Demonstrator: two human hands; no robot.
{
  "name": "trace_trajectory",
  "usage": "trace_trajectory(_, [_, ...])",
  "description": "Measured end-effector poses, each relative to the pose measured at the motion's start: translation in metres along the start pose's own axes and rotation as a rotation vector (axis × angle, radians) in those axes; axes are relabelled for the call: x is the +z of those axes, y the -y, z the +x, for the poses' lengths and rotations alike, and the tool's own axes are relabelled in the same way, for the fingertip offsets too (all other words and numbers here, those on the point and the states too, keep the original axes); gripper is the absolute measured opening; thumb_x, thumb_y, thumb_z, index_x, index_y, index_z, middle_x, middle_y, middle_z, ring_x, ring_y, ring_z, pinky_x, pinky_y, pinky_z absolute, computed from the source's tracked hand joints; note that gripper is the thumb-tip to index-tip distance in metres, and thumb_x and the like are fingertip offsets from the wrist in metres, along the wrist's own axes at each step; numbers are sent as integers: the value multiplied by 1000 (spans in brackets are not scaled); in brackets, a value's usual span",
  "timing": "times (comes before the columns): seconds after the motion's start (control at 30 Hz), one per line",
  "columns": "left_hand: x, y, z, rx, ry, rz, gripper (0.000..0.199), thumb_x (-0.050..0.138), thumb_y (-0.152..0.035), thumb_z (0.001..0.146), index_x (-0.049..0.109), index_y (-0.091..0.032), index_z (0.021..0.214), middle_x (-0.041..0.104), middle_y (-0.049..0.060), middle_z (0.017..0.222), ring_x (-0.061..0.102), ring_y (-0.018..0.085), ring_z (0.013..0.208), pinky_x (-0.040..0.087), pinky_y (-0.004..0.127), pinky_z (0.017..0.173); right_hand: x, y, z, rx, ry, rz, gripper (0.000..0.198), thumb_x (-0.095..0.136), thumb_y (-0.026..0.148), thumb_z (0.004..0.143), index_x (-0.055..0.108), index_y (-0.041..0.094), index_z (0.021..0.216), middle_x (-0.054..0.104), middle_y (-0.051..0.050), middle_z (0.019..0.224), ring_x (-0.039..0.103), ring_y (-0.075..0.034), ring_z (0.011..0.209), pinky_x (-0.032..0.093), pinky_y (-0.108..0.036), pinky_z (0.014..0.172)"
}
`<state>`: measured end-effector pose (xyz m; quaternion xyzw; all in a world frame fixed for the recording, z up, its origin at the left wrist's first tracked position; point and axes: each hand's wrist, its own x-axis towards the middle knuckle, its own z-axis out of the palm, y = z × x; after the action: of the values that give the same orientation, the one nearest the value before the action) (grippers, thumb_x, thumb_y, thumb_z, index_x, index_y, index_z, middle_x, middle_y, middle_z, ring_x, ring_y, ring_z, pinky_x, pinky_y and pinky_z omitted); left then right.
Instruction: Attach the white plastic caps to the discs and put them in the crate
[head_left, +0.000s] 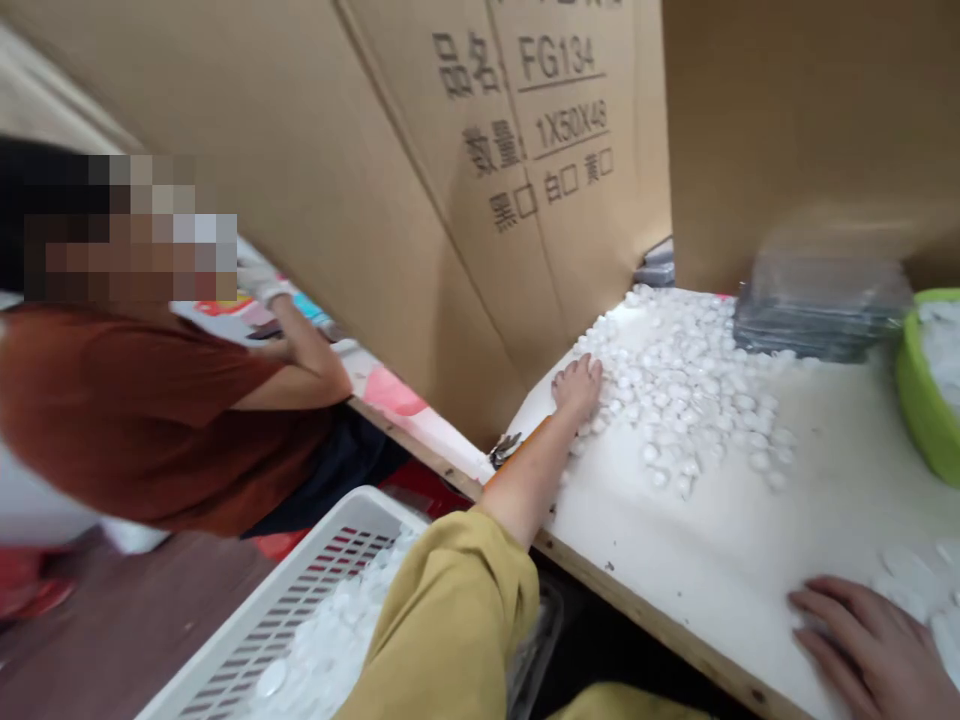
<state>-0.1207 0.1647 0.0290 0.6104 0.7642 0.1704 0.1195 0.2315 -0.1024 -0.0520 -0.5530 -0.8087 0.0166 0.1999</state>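
My left hand [577, 388] reaches across the table and lies at the left edge of a spread of small white round pieces [694, 390]. Its fingers are stretched out, touching the pieces, with none visibly gripped. At the lower right my right hand [874, 645] rests on the white tabletop [675, 560], fingers extended and slightly apart. Close beside it are flat white translucent pieces [911, 580], partly cut off by the frame edge. What lies beneath the right palm is hidden.
Large cardboard sheets [540, 250] wall off the table's left and back. A stack of clear plastic pieces [821, 305] stands behind the pile, a green basin [926, 400] at right. A white basket [367, 505] of white pieces sits below left. Another person [150, 410] works beyond the cardboard.
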Motion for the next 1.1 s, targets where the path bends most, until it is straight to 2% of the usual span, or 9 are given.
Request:
trace_trajectory(0.13, [32,-26,-5,94,88,9,50,24,-51,95,45,-30,136,35,8,149,39,28,132,28,47,109,-10,14,7,43,66,18,27,51,42,89,67,31,107,63,-7,112,60,-26,99,47,-43,83])
trace_trajectory(0.3, [63,-72,-43,379,44,-27,49,31,-49,95,46,-25,136,39,11,146,40,28,131,30,45,109,-15,15,11,49,61,67,25,52,36,90,63,25,110,62,-9,112,57,-25,102,42,-43,88])
trace_trajectory(0.4, [58,-88,-60,468,-104,-98,43,39,-40,95,49,-21,132,42,13,143,38,27,131,30,44,108,-16,15,11,48,29,101,25,54,34,90,62,22,110,62,-10,112,56,-26,103,42,-43,88])
trace_trajectory(0.5, [37,-93,-82,517,-207,-165,34,48,-33,90,58,-19,121,57,12,123,48,26,118,36,42,102,-15,14,11,53,-11,140,24,55,32,89,62,19,108,61,-12,111,55,-26,103,42,-43,88])
trace_trajectory(0.63, [14,-88,-141,779,176,-189,19,48,-25,90,66,-19,89,67,4,88,61,18,88,46,29,82,-14,14,12,66,-31,162,19,56,29,89,63,18,103,62,-12,107,56,-26,100,42,-42,86])
trace_trajectory(0.7, [15,-85,-174,824,336,-127,19,50,-30,90,65,-20,93,66,3,86,62,16,80,47,26,73,-14,15,13,74,-41,153,17,56,27,89,63,17,101,62,-12,106,56,-26,99,41,-42,86])
trace_trajectory(0.83, [36,-88,-215,838,372,104,39,57,-43,85,56,-23,118,62,5,98,62,18,80,49,27,66,-17,17,12,102,-49,116,17,57,28,88,63,18,100,62,-11,105,55,-26,97,40,-41,85])
trace_trajectory(0.97, [49,-95,-218,877,344,204,23,55,-30,87,59,-24,109,57,5,108,62,18,84,49,27,66,-20,18,8,145,-67,48,18,61,27,85,63,19,100,62,-10,105,55,-26,97,38,-41,85])
trace_trajectory(1.1, [37,-93,-219,950,378,147,22,52,-29,88,58,-19,107,61,6,104,61,20,93,50,28,76,-22,17,6,195,-124,-12,18,59,28,85,64,20,101,63,-9,104,56,-26,96,38,-42,84])
